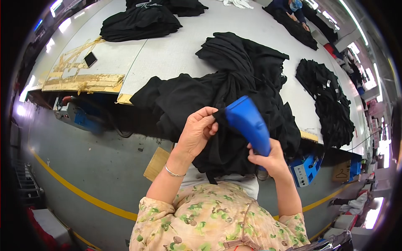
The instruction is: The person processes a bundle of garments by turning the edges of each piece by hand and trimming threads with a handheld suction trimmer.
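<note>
My left hand [198,129] is closed in a pinch on an edge of a black garment [180,98]. In my right hand [270,157] is a blue hand-held thread trimmer [248,121], fingers wrapped round its lower body. The trimmer's wide head points up and left, close to the pinched cloth; whether it touches cannot be told. Its lower end, by my lap, is partly hidden. The black cloth lies bunched over the table's near edge and hangs down toward my lap, with more black garments [234,52] heaped behind it.
The long white table [167,56] also bears black piles at the far left [140,23] and right [328,98]. A small dark flat object [90,59] lies near the taped edge. Blue machine boxes [307,169] stand underneath. Another person [293,10] handles black cloth at the far right.
</note>
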Demonstrator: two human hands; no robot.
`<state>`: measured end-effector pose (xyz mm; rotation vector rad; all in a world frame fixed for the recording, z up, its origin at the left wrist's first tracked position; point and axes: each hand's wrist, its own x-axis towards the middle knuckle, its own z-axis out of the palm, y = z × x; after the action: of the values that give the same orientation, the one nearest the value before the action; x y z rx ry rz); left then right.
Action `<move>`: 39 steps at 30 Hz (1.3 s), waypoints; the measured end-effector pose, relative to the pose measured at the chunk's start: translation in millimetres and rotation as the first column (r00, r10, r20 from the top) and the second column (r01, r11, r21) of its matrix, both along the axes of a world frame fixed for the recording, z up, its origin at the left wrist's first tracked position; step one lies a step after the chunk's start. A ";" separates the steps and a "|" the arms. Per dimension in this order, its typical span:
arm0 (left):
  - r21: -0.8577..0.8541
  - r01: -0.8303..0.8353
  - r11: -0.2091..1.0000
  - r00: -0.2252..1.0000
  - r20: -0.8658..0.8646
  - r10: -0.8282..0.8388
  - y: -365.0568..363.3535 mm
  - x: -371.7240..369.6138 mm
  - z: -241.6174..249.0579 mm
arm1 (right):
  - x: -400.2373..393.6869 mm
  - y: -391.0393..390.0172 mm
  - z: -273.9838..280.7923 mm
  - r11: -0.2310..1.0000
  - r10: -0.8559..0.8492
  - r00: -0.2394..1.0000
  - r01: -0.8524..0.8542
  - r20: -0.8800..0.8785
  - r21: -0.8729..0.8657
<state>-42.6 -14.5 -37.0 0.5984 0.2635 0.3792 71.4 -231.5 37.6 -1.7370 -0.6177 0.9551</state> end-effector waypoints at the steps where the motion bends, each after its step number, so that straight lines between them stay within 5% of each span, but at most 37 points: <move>1: 0.003 -0.005 1.000 1.000 -0.001 0.005 -1.1 0.0 -0.2 | -0.1 -2.2 0.7 0.998 -0.054 0.994 0.056 -0.096 0.022; 5: 0.246 -0.121 0.962 0.992 -0.009 0.127 -13.6 6.8 7.0 | 0.3 2.0 -4.4 0.997 0.071 0.993 -0.072 0.095 0.006; 6: 0.436 -0.293 0.851 0.945 0.000 0.326 -22.5 17.1 6.5 | 3.3 0.0 -13.0 0.996 0.090 0.984 -0.092 0.151 0.012; 9: 0.919 -0.033 0.394 0.941 -0.104 0.323 0.2 2.9 -6.5 | 9.4 -12.0 -10.0 0.993 -0.080 0.996 0.084 -0.047 0.086; 10: 0.901 0.025 0.433 0.925 -0.185 0.332 2.7 4.0 -2.8 | 13.0 -13.2 -8.8 0.983 -0.120 0.991 0.128 -0.066 0.132; 13: 0.474 0.146 0.869 0.954 -0.300 0.003 5.4 14.5 -1.1 | 21.1 -19.0 -1.0 0.972 -0.176 0.983 0.181 -0.046 0.148; 17: 0.024 0.151 0.988 0.988 -0.017 -0.151 -0.9 28.8 -1.0 | 20.2 -17.4 6.6 0.975 -0.188 0.982 0.186 0.007 0.124; 20: 0.097 0.150 0.984 0.988 0.022 -0.153 -8.3 32.1 2.8 | 23.4 -9.9 5.8 0.998 -0.042 0.996 0.045 0.074 -0.034; 24: 0.176 0.135 0.975 0.991 -0.003 -0.137 -13.3 25.9 15.6 | 26.4 -4.6 -0.2 0.990 -0.138 0.986 0.136 0.092 0.031; 27: 0.277 0.150 0.949 0.989 -0.056 -0.139 -13.5 23.6 20.3 | 30.1 -2.5 3.2 0.997 0.035 0.988 -0.024 0.148 -0.072; 32: 0.258 0.117 0.959 0.993 -0.053 -0.107 -17.7 20.8 24.4 | 27.8 0.1 2.0 0.994 -0.105 0.988 0.104 0.117 0.015; 35: 0.266 0.129 0.955 0.991 -0.066 -0.116 -17.1 21.3 19.9 | 35.2 -0.3 0.2 0.989 0.104 0.974 -0.081 0.202 -0.120; 39: 0.168 0.139 0.976 0.990 -0.025 -0.137 -18.6 19.5 25.5 | 29.0 -1.5 -0.1 0.997 -0.069 0.995 0.068 0.074 0.023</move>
<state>-23.1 -33.1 -11.6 0.7826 0.2017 0.2652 100.4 -233.0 37.4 -1.7709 -0.6104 0.8362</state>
